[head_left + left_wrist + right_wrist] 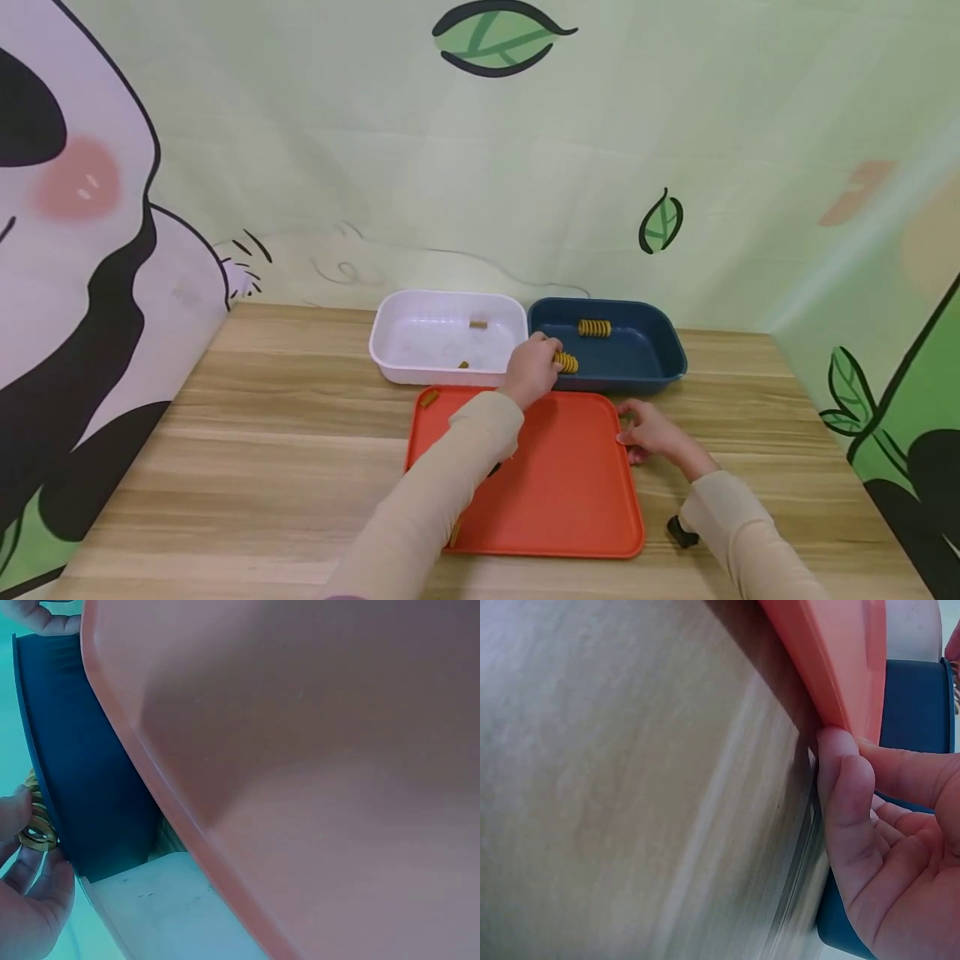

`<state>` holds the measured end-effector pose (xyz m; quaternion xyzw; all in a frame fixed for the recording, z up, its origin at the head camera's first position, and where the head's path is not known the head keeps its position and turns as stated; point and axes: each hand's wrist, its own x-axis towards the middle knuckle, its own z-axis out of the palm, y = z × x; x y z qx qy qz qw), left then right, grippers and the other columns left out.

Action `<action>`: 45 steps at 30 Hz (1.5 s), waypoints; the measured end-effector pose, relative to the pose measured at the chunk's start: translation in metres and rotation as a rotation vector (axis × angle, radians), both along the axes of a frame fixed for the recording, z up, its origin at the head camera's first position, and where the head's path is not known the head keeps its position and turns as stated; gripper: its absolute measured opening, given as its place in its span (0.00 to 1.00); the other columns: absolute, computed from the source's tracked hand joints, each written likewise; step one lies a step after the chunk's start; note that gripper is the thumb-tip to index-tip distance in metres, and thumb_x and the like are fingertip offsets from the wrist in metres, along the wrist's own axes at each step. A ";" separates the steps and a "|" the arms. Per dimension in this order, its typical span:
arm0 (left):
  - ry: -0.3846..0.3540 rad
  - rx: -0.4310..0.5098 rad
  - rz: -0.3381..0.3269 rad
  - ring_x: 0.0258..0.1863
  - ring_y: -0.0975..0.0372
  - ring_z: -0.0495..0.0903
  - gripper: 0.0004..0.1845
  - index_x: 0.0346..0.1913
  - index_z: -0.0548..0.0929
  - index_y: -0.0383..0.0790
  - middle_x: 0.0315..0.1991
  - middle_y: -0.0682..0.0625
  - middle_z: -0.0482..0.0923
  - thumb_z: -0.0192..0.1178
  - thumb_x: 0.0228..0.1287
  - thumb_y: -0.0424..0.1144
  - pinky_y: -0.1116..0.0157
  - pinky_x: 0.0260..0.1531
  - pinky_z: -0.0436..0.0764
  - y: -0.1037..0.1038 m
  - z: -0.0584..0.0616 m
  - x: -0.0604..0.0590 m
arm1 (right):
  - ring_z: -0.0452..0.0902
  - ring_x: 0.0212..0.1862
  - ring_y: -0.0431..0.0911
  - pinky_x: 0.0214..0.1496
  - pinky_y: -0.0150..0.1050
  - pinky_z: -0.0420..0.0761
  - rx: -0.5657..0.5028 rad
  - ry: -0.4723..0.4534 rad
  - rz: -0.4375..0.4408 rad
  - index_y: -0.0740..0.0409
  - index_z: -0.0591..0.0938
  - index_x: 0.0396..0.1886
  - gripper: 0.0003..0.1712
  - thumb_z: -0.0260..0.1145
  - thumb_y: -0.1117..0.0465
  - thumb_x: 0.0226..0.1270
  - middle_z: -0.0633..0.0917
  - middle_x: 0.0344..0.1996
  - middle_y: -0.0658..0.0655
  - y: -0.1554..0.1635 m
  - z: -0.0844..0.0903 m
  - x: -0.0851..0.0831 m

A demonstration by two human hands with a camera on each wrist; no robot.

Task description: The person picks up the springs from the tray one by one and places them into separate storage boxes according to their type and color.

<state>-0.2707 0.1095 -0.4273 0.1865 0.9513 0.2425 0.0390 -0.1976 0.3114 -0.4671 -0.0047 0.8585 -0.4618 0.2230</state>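
My left hand (531,367) pinches a yellow coil spring (566,362) above the near left corner of the dark blue tray (637,362). In the left wrist view, thumb and fingers grip this spring (37,825) by the blue tray's rim. A second yellow spring (595,328) lies inside the blue tray. With thumb and finger, my right hand (652,433) pinches the right edge of the red tray (570,475); the right wrist view shows the hold (892,825) up close. Small brown pieces (429,398) lie on the red tray, partly hidden by my left forearm.
A white tray (390,367) stands left of the blue one, with small brown pieces (478,325) inside. Both stand at the back of the wooden table (285,433), before a printed cloth wall (337,167). A small black object (682,532) is beside the right sleeve.
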 end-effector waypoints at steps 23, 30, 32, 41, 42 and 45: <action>0.009 -0.005 -0.018 0.42 0.60 0.74 0.17 0.49 0.78 0.44 0.44 0.50 0.76 0.57 0.57 0.42 0.64 0.48 0.72 0.008 -0.003 -0.001 | 0.70 0.11 0.38 0.15 0.34 0.74 -0.001 0.036 0.002 0.76 0.62 0.48 0.22 0.55 0.76 0.53 0.74 0.12 0.56 0.002 0.000 0.000; -0.001 0.038 -0.027 0.39 0.60 0.75 0.17 0.49 0.78 0.43 0.41 0.50 0.76 0.58 0.56 0.43 0.67 0.44 0.75 0.008 -0.006 -0.003 | 0.70 0.12 0.39 0.15 0.36 0.74 -0.015 0.025 0.006 0.76 0.61 0.49 0.22 0.55 0.75 0.54 0.75 0.13 0.57 0.001 0.000 0.001; -0.004 0.042 -0.037 0.39 0.60 0.74 0.17 0.48 0.78 0.43 0.41 0.50 0.76 0.58 0.56 0.43 0.68 0.43 0.75 0.008 -0.007 -0.005 | 0.70 0.11 0.39 0.15 0.35 0.74 -0.016 0.026 0.004 0.76 0.61 0.49 0.22 0.55 0.76 0.54 0.74 0.13 0.57 0.002 0.000 0.001; -0.022 0.067 -0.073 0.38 0.61 0.74 0.16 0.47 0.79 0.44 0.41 0.50 0.78 0.59 0.55 0.43 0.68 0.42 0.74 0.007 -0.010 -0.013 | 0.70 0.11 0.38 0.14 0.33 0.73 -0.029 0.041 0.002 0.76 0.62 0.47 0.21 0.54 0.76 0.53 0.74 0.12 0.55 0.003 -0.003 0.001; -0.025 0.066 -0.075 0.38 0.61 0.74 0.16 0.47 0.79 0.44 0.42 0.50 0.78 0.59 0.55 0.42 0.67 0.43 0.74 0.007 -0.010 -0.014 | 0.70 0.10 0.38 0.14 0.33 0.73 -0.031 0.042 0.001 0.76 0.62 0.47 0.21 0.54 0.76 0.53 0.73 0.11 0.54 0.003 -0.004 0.002; -0.030 0.063 -0.075 0.38 0.61 0.74 0.16 0.47 0.79 0.44 0.42 0.51 0.79 0.59 0.55 0.43 0.67 0.43 0.74 0.008 -0.009 -0.016 | 0.69 0.10 0.37 0.14 0.33 0.73 -0.037 0.045 0.000 0.76 0.62 0.47 0.21 0.54 0.76 0.53 0.73 0.11 0.54 0.003 -0.004 0.002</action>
